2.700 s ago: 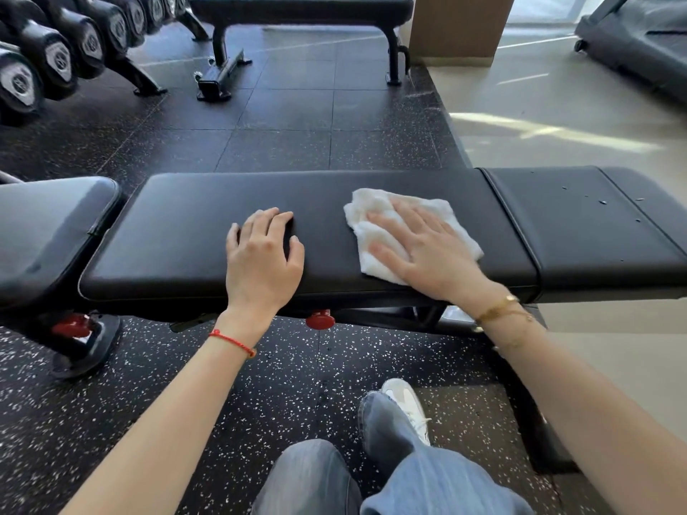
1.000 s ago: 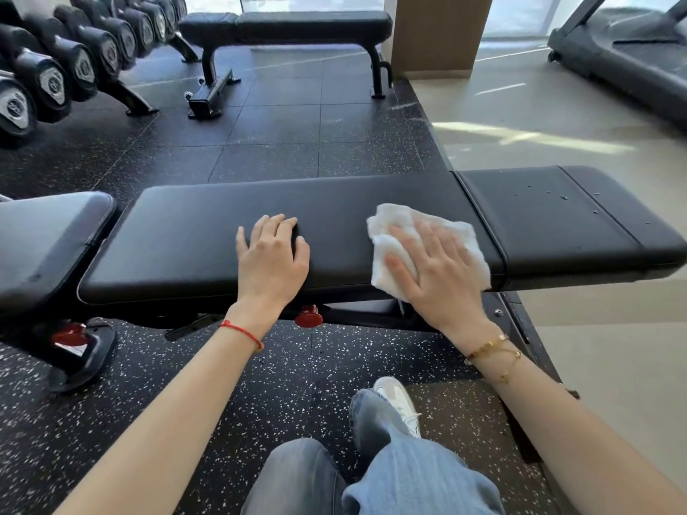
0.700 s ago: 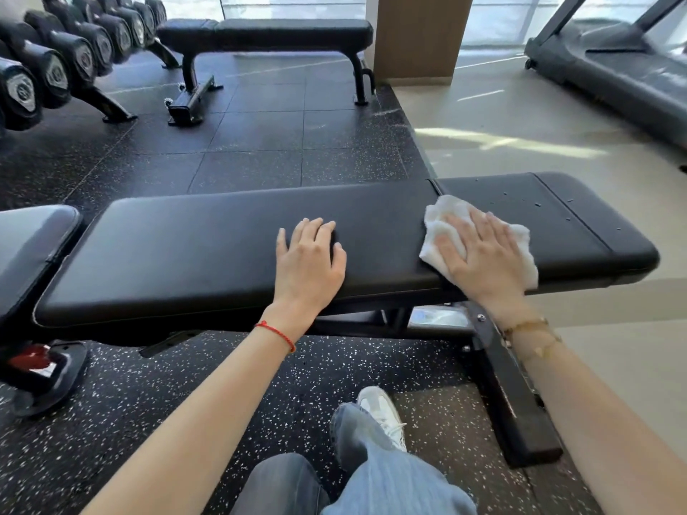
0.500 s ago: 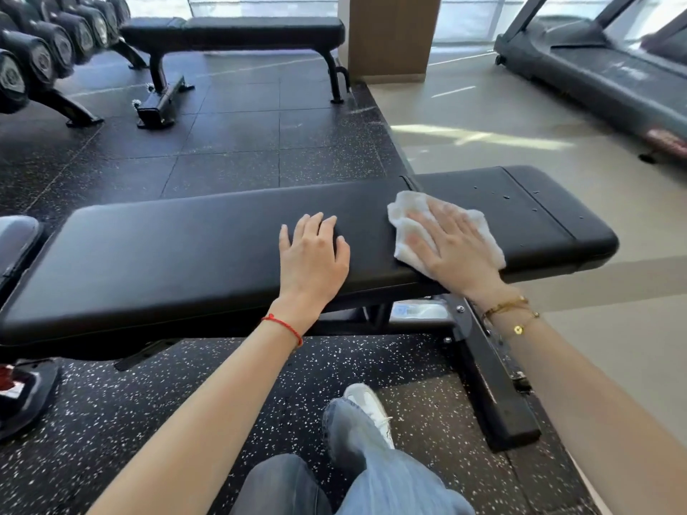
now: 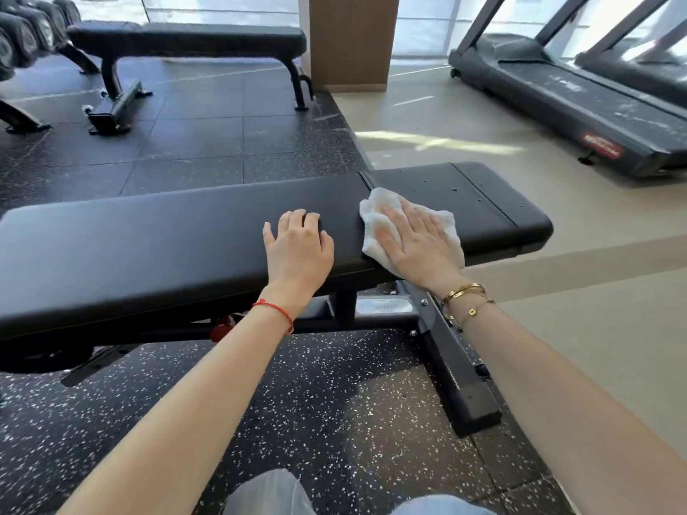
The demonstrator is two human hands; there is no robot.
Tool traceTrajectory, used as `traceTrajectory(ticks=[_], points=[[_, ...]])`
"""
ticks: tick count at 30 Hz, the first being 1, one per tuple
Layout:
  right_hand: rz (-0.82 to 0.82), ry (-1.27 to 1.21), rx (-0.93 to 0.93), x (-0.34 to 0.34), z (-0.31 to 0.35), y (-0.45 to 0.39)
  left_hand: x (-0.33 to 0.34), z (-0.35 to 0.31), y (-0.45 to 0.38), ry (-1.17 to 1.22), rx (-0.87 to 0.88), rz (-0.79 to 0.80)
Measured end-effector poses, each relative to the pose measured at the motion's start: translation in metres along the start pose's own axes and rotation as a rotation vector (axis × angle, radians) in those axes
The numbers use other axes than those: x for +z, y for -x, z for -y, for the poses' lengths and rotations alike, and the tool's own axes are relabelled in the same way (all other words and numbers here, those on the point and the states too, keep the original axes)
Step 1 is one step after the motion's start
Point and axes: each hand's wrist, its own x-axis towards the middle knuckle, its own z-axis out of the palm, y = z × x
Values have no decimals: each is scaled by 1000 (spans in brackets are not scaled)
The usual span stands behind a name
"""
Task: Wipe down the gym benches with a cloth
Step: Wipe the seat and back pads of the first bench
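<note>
Cloth (image 5: pixel 375 221) pressed flat on bench (image 5: pixel 148 247) under open-fingered right hand (image 5: pixel 416 243); left hand (image 5: pixel 297 250) rests flat, holding nothing.

1. The bench (image 5: pixel 167 247) is black and padded, a long pad joined by a seam to a shorter seat pad (image 5: pixel 476 202) (droplets speckle the seat).
2. A white cloth (image 5: pixel 375 221) lies across that seam.
3. The right hand (image 5: pixel 416 243) presses flat on the cloth; the left hand (image 5: pixel 297 250) rests flat on the long pad beside it.
</note>
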Motion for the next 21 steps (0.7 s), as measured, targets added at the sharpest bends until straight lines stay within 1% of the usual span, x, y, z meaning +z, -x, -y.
traceTrajectory(ticks=[2,4,6,8,12,15,18,21], points=[[-13,-12,3,2,0,-1,2,-6,-4,-3,-36,-28],[-40,-20,53,1,-3,-6,6,-13,-9,-28,-63,-43],[-23,-46,135,-6,-11,-15,10,-19,-13,-44,-77,-39],[0,-49,143,-11,-22,-24,14,-25,-19,-49,-89,-38],[54,-62,6,-13,-42,-48,19,-30,-24,-75,-166,-73],[138,-66,-110,-17,-51,-72,22,-28,-22,-80,-178,-121],[181,-66,-235,-19,-52,-84,24,-30,-22,-82,-191,-161],[221,-71,-322,-17,-54,-83,23,-31,-21,-85,-200,-157]])
